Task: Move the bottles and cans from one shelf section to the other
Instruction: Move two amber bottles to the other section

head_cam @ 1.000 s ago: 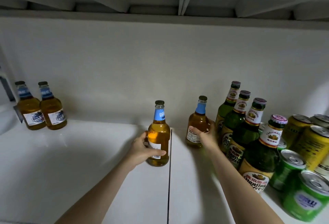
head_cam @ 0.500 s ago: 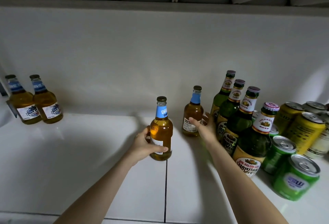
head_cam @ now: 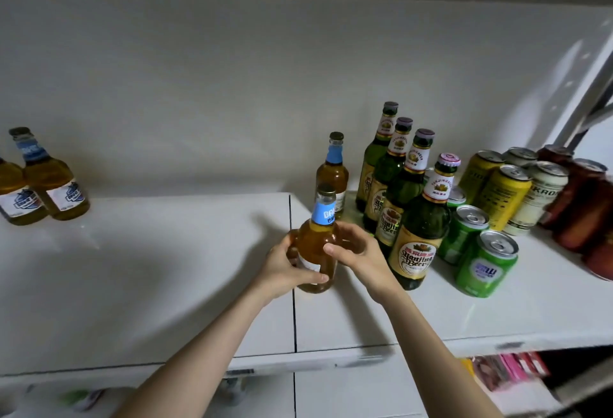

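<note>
An amber bottle with a blue neck label (head_cam: 321, 215) stands over the seam (head_cam: 293, 314) between the two white shelf sections. My left hand (head_cam: 282, 268) wraps its body from the left. My right hand (head_cam: 365, 258) grips it from the right, thumb on the front. A second amber bottle (head_cam: 333, 175) stands free just behind. Several green bottles (head_cam: 421, 218), green cans (head_cam: 486, 265), yellow cans (head_cam: 501, 195), a white can (head_cam: 544, 192) and dark red cans (head_cam: 583, 208) crowd the right section. Two amber bottles (head_cam: 56, 185) stand at the left section's far left.
The left shelf section (head_cam: 149, 268) is bare between the two left bottles and the seam. A white back wall closes the shelf. A slanted metal post (head_cam: 587, 95) rises at the far right. Pink packets (head_cam: 510, 368) lie on the shelf below.
My right hand left the rear amber bottle and came back onto the bottle in my left hand. That bottle moved slightly toward me. The view tilted down.
</note>
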`<state>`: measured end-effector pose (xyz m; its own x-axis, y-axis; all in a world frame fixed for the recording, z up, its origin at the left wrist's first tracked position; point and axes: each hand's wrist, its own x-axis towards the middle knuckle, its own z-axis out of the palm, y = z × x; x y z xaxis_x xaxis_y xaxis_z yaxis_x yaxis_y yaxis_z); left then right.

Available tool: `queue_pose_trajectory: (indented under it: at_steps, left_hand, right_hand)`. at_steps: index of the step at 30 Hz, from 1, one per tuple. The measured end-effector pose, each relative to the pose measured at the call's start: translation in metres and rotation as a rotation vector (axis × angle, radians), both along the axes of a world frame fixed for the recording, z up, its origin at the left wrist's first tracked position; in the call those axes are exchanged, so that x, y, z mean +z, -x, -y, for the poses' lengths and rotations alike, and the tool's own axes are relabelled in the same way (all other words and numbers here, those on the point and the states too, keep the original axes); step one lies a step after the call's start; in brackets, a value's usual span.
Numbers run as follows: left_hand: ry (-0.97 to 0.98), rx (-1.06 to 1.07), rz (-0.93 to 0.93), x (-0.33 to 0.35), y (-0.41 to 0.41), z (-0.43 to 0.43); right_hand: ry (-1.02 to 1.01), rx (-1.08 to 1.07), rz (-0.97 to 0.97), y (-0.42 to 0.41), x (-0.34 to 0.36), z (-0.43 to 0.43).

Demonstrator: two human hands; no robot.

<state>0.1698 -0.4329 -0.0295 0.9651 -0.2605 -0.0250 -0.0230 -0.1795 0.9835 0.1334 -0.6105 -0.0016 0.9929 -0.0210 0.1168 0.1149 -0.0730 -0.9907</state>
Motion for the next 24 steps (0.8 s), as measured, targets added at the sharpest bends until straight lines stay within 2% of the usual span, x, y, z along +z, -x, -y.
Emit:
queue_pose_trajectory:
  at_steps: [8,16,24]
  left_hand:
    - [0.017,-0.018,-0.018,-0.006,-0.006,0.030]
    - [0.033,0.022,0.020,-0.011,-0.033,0.036]
    - [0.024,0.042,0.022,-0.016,-0.074,0.045]
  right_hand:
    - [-0.011,-0.103,0.013,0.004,-0.004,0.019]
    - [-0.003,-0.124,0.011,-0.025,-0.007,0.021]
    - [-0.095,-0.175,-0.024,-0.062,-0.011,0.019]
